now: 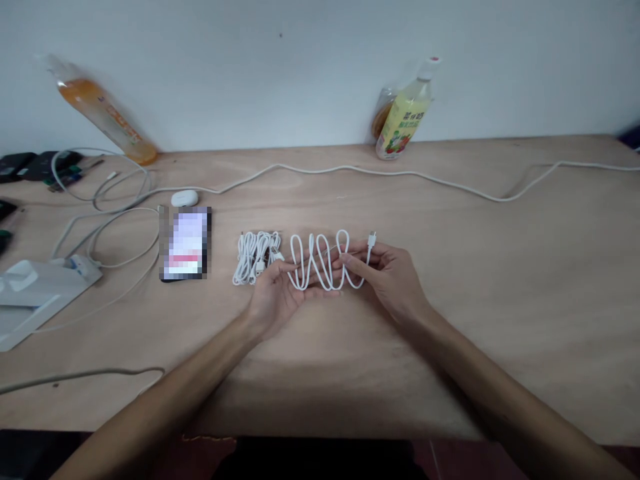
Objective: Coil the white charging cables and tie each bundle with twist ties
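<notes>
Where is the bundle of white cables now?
In the head view, the bundle of white cables lies on the table left of centre, right of the phone and just beyond the left hand.

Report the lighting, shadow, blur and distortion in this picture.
Head view: dim, greyish light; soft shadow along the right forearm; phone mostly pixelated; orange bottle smeared, yellow bottle clearer; both lean outward, probably wide-lens distortion; held cable fairly sharp.

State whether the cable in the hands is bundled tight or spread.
Spread: the white cable forms loose loops from the left hand to the right hand, with gaps visible between them.
</notes>
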Demonstrator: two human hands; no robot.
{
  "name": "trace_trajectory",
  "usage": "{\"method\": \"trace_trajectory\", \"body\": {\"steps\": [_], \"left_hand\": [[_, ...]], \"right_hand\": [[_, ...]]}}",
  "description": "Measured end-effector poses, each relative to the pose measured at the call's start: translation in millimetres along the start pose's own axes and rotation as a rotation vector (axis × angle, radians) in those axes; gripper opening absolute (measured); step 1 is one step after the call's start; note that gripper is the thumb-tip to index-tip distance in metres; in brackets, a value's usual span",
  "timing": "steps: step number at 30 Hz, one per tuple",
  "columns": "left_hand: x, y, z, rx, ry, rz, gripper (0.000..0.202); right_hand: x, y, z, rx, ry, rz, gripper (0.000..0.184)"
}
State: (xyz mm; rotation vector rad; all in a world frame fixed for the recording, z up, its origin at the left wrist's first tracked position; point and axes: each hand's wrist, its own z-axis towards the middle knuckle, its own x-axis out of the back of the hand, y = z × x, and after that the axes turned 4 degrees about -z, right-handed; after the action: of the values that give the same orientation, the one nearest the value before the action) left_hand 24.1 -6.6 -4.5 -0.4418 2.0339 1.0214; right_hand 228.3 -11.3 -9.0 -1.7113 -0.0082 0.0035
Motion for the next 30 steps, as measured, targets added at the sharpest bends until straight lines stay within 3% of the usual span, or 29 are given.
{"method": "trace_trajectory", "body": {"steps": [30], "left_hand": [[1.7,-1.1,0.9,0.004,-0.039,0.013,0.066]], "right_hand": [[0.1,5.1,0.2,-0.006,-0.034,0.001,0.032]]}}
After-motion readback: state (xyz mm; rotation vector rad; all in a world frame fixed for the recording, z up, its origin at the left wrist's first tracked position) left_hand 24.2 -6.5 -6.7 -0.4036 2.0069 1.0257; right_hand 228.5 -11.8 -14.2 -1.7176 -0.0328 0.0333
